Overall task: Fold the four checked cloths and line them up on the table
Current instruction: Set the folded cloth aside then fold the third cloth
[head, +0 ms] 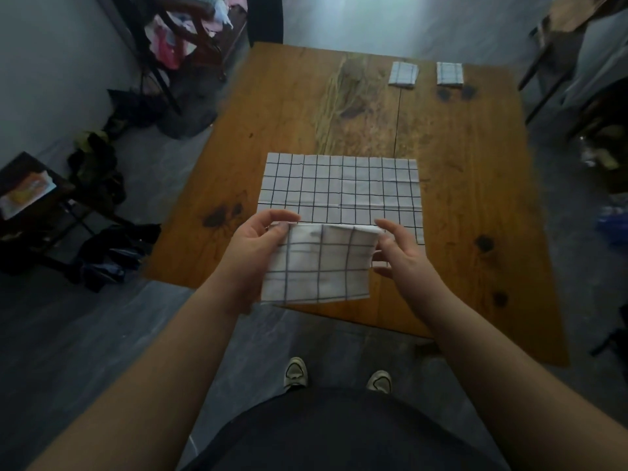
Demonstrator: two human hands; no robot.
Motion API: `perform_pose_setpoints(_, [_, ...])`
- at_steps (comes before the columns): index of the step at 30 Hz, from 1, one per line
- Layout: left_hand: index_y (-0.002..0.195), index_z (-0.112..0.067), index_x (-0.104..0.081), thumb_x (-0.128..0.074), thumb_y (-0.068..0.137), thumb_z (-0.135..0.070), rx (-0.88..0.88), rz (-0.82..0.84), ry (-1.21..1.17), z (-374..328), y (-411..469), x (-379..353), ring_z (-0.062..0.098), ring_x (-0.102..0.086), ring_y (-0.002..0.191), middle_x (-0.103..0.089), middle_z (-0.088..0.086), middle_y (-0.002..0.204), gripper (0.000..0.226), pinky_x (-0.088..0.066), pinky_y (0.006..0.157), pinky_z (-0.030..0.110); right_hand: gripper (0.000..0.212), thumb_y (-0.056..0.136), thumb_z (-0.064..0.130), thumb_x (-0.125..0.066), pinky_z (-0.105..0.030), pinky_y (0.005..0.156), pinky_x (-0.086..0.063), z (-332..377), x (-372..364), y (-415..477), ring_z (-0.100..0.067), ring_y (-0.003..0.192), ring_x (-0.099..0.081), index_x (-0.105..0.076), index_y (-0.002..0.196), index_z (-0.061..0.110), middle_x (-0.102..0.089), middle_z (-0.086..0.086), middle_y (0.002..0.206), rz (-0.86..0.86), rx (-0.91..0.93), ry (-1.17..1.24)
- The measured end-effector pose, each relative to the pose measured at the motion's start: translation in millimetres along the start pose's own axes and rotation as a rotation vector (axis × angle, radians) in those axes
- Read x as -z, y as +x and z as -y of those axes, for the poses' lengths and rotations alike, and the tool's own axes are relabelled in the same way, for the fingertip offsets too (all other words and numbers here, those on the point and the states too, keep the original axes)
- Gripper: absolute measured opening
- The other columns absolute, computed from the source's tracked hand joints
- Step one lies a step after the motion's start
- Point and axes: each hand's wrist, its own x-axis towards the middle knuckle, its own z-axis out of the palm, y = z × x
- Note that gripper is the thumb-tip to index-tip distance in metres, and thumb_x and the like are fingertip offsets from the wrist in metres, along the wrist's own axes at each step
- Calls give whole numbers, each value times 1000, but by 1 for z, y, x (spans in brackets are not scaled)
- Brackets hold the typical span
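Note:
I hold a folded white cloth with dark checks (pixel 319 263) in the air above the table's near edge. My left hand (pixel 258 243) pinches its upper left corner and my right hand (pixel 397 249) pinches its upper right corner. Behind it, an unfolded checked cloth (pixel 339 185) lies flat on the wooden table (pixel 475 198). Two small folded checked cloths sit side by side at the far right of the table, one on the left (pixel 402 74) and one on the right (pixel 449 73).
Dark knots mark the tabletop (pixel 221 215). Clothes lie in heaps on the floor at the left (pixel 112 253), beside a low dark stand (pixel 30 192). A chair with laundry (pixel 190 32) stands at the far left corner. My shoes (pixel 295 372) are below the table's near edge.

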Motion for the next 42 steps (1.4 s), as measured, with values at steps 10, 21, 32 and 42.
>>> perform_pose_setpoints(10, [112, -20, -70, -58, 100, -19, -17, 127, 118, -8, 17, 55, 14, -72, 85, -72, 4, 107, 17, -58, 68, 29, 35, 104, 25, -49, -28, 76, -58, 26, -43, 4, -18, 98, -69, -49, 138, 36, -66, -3, 113, -94, 52, 145])
perform_pose_setpoints(21, [110, -25, -72, -57, 101, -19, -80, 241, 144, -22, 29, 87, 17, -71, 90, -74, 0, 103, 18, -60, 73, 33, 40, 103, 20, -53, -32, 79, -60, 39, -80, 2, -24, 98, -71, -49, 139, 35, -68, -10, 111, -124, 82, 153])
perform_pose_setpoints(32, [114, -28, -69, -61, 98, -22, -86, 313, 183, -23, 30, 101, 16, -71, 97, -72, -8, 102, 19, -60, 80, 36, 17, 98, 17, -59, -38, 84, -56, 52, -82, -4, -25, 101, -64, -72, 109, 19, -67, -4, 110, -149, 66, 324])
perform_pose_setpoints(42, [107, -23, -75, -67, 93, -22, -108, 214, 84, -18, 33, 104, 27, -66, 108, -70, 6, 115, 16, -61, 84, 42, 18, 98, 14, -62, -26, 80, -59, 59, -85, -10, -7, 97, -70, -70, 112, 18, -75, 10, 99, -271, 155, 138])
